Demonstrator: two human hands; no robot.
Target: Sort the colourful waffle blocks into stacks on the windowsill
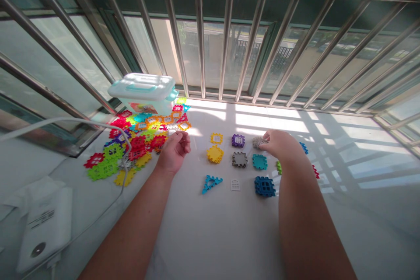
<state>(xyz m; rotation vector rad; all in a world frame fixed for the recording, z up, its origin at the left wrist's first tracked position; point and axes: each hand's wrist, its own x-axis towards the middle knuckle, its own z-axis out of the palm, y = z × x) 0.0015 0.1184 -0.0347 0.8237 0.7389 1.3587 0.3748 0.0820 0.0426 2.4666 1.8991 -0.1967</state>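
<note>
Small groups of toy tiles point(239, 160) are already set out apart, including a yellow stack point(215, 155) and a dark blue stack point(264, 187), but a large mixed heap point(137, 147) remains by the tub point(144, 92). The right hand point(284, 142) pinches a grey tile point(258, 142) in the back row; the left hand point(173, 152), loosely curled near the heap, shows no tile, though whether it hides one I cannot tell.
</note>
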